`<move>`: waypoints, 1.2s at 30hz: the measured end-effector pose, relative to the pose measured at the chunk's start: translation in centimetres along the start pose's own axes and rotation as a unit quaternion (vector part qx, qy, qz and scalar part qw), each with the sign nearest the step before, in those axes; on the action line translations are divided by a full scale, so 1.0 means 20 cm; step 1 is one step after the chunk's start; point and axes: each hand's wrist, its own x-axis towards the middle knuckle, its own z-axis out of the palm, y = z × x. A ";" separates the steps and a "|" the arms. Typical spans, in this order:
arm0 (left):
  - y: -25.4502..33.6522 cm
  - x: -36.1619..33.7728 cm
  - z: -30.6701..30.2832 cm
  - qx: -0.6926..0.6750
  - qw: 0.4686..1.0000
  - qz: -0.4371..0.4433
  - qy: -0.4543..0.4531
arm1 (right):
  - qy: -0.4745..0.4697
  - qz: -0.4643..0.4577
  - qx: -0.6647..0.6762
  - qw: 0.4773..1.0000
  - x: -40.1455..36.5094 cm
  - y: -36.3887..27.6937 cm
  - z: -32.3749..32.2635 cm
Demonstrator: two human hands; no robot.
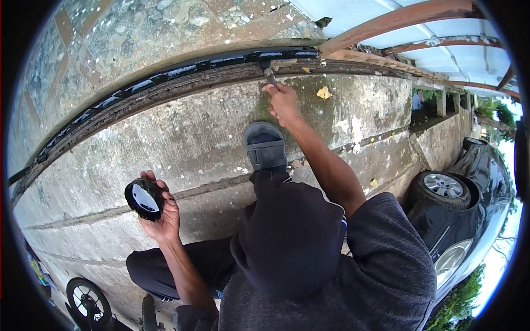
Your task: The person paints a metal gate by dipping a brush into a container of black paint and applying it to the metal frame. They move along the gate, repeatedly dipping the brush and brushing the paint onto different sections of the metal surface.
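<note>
My left hand (167,220) cradles a small round container (130,203) from below and the side, fingers curled round its rim. Glossy black paint (147,197) fills it, reflecting the sky. My right hand (285,103) grips a paintbrush (270,76) by its handle. The dark bristles touch the lower edge of a long rail (221,59), near its right end. This rail is coated in wet-looking black along most of its length. Below it runs a rough brown strip (182,90).
A sandalled foot (265,146) rests on the stained concrete (204,132) below the brush. Reddish-brown metal framing (397,26) with pale sheets rises at upper right. A dark car (469,204) stands at right; a motorcycle wheel (88,303) shows at lower left.
</note>
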 end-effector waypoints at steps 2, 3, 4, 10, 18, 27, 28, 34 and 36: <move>0.00 0.00 0.00 0.001 1.000 0.000 0.004 | -0.024 -0.015 -0.087 0.996 -0.07 -0.03 0.06; 0.01 0.00 0.00 0.002 1.000 0.001 0.003 | -0.010 -0.051 -0.086 0.995 0.01 0.07 0.04; 0.01 0.00 0.01 0.003 1.000 0.003 0.003 | 0.021 -0.050 -0.075 0.996 0.02 0.07 0.05; 0.00 0.00 0.03 0.000 1.000 -0.019 -0.019 | -0.010 -0.143 -0.174 0.974 0.03 0.16 0.20; 0.02 -0.02 0.02 -0.004 1.000 0.017 -0.003 | 0.098 -0.149 -0.189 0.966 0.15 0.16 -0.01; 0.02 -0.02 0.01 0.002 1.000 -0.006 -0.014 | -0.030 -0.207 -0.291 0.934 -0.10 0.12 0.30; 0.02 -0.02 0.01 0.001 1.000 -0.002 -0.015 | -0.029 -0.213 -0.290 0.933 -0.11 0.13 0.30; 0.00 -0.03 0.02 0.001 1.000 0.024 0.013 | -0.049 -0.256 -0.297 0.919 -0.13 0.10 0.34; -0.01 -0.02 0.04 0.002 1.000 0.020 0.015 | -0.089 -0.280 -0.318 0.901 -0.12 0.13 0.37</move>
